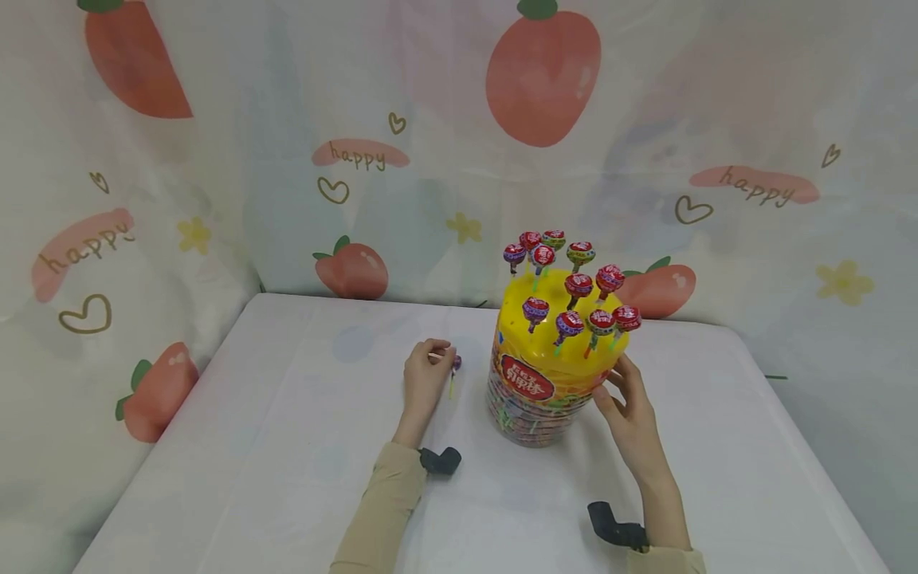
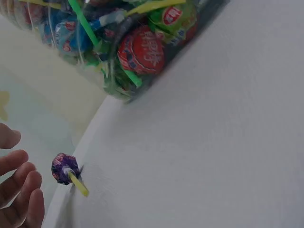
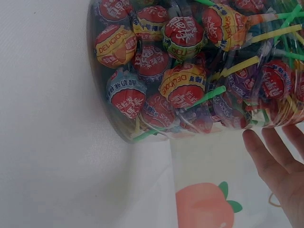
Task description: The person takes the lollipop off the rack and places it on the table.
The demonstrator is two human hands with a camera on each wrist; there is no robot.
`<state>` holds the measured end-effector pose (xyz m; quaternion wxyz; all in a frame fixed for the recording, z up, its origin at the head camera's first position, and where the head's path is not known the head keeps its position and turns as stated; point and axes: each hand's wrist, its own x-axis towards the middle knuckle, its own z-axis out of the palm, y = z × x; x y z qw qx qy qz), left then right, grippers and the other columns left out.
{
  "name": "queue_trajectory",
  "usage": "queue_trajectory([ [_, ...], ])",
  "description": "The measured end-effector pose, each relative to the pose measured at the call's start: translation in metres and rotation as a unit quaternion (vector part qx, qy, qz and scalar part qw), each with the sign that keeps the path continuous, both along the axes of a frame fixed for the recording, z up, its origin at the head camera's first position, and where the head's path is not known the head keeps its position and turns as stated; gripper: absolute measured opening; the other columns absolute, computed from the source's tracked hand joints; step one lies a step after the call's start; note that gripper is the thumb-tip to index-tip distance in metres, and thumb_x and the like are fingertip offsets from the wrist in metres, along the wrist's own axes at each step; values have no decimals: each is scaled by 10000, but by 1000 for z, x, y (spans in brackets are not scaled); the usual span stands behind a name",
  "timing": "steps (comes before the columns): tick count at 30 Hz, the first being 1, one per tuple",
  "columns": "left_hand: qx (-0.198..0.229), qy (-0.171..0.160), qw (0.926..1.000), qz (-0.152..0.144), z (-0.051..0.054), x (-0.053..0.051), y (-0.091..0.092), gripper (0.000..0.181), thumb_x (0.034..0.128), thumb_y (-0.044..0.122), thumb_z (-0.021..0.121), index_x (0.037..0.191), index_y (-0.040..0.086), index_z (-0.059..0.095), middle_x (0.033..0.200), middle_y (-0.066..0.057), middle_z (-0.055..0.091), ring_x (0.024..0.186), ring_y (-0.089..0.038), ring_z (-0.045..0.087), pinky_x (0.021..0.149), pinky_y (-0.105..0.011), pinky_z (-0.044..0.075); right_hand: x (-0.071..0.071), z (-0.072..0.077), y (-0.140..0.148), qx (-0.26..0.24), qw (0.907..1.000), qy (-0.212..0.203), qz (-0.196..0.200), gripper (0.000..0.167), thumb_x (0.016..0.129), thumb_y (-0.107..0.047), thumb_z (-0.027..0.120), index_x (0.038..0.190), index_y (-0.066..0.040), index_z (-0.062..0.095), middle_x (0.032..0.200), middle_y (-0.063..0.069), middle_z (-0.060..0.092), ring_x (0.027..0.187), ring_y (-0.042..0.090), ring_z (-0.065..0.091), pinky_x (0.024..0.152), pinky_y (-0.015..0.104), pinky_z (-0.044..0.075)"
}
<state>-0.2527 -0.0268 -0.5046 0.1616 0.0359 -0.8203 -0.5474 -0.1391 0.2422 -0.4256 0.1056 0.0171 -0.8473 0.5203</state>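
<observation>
A clear jar (image 1: 534, 426) full of wrapped lollipops stands on the white table, its yellow lid (image 1: 552, 347) bearing several upright lollipops. Left of it, a purple lollipop (image 2: 65, 168) with a yellow stick lies on the cloth. My left hand (image 1: 425, 383) is beside that lollipop; in the left wrist view a gap shows between its loosely bent fingers and the candy. My right hand (image 1: 637, 414) touches the jar's right side near the lid with its fingertips, fingers spread. The right wrist view shows the jar's lower part (image 3: 161, 71) packed with candies.
The white-covered table (image 1: 287, 430) extends to both sides of the jar. Close behind its far edge hangs a pale curtain (image 1: 430, 223) printed with red fruit, hearts and lettering. A dark wrist-worn device sits at each wrist.
</observation>
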Motion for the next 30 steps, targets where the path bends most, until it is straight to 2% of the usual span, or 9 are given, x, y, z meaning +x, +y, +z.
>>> queue_trajectory([
  [3, 124, 200, 9997, 24, 5, 0, 1, 163, 861, 230, 707, 971, 109, 716, 881, -56, 669, 725, -123, 605, 673, -221, 487, 1, 0, -1, -29, 10000, 39, 29, 634, 993, -203, 505, 1534, -208, 174, 1525, 97, 305, 1334, 213, 332, 1075, 634, 321],
  [6, 328, 427, 9985, -22, 16, 3, 1, 163, 858, 207, 708, 983, 102, 714, 883, -70, 676, 715, -130, 607, 671, -210, 490, 2, 1, -1, 13, 10000, 74, 51, 633, 993, -187, 504, 1534, -195, 174, 1529, 94, 305, 1318, 146, 336, 1074, 621, 333],
  [8, 481, 586, 9971, -84, 25, 6, 2, 180, 858, 194, 706, 1002, 85, 709, 887, -88, 679, 713, -150, 615, 658, -210, 492, 2, 2, -2, 84, 9999, 53, 18, 628, 993, -186, 504, 1532, -197, 180, 1529, 78, 311, 1304, 93, 336, 1093, 535, 366],
  [13, 668, 942, 9931, -206, 46, 13, 3, 212, 870, 185, 698, 1049, 72, 697, 905, -106, 680, 740, -181, 624, 647, -190, 490, 1, 1, -1, 176, 9998, -11, -42, 625, 996, -206, 499, 1533, -223, 178, 1525, 63, 317, 1301, 83, 345, 1087, 467, 392],
  [17, 824, 1201, 9887, -340, 59, 18, 3, 218, 877, 195, 699, 1063, 81, 697, 924, -111, 680, 768, -196, 629, 658, -188, 494, -1, -1, -1, 123, 9999, -39, -51, 629, 998, -220, 494, 1535, -242, 166, 1525, 78, 312, 1327, 171, 348, 1078, 582, 361],
  [20, 1044, 1306, 9847, -489, 68, 22, 3, 223, 880, 207, 699, 1071, 91, 697, 938, -112, 679, 785, -193, 629, 663, -191, 494, -2, -2, -1, 129, 9999, -48, -52, 631, 998, -227, 494, 1535, -251, 164, 1528, 79, 309, 1336, 206, 346, 1080, 586, 356],
  [25, 1317, 1417, 9784, -731, 83, 31, 4, 247, 882, 215, 697, 1103, 105, 690, 981, -121, 679, 838, -210, 633, 702, -211, 496, -1, 1, 0, 283, 9995, -92, -105, 629, 997, -229, 497, 1532, -272, 170, 1520, 44, 326, 1313, 113, 353, 1074, 368, 398],
  [28, 1355, 1427, 9768, -845, 94, 39, 5, 270, 886, 195, 691, 1128, 75, 676, 1022, -143, 674, 879, -243, 628, 735, -225, 493, 0, 2, 0, 245, 9996, -63, -83, 629, 995, -221, 501, 1532, -260, 174, 1515, 50, 328, 1298, 77, 350, 1084, 417, 396],
  [30, 1343, 1416, 9763, -931, 106, 49, 5, 268, 894, 157, 677, 1135, 40, 664, 1036, -165, 667, 894, -265, 624, 753, -230, 495, 0, 1, 0, 194, 9998, -24, -49, 628, 995, -214, 501, 1531, -256, 177, 1513, 54, 327, 1288, 49, 347, 1078, 350, 401],
])
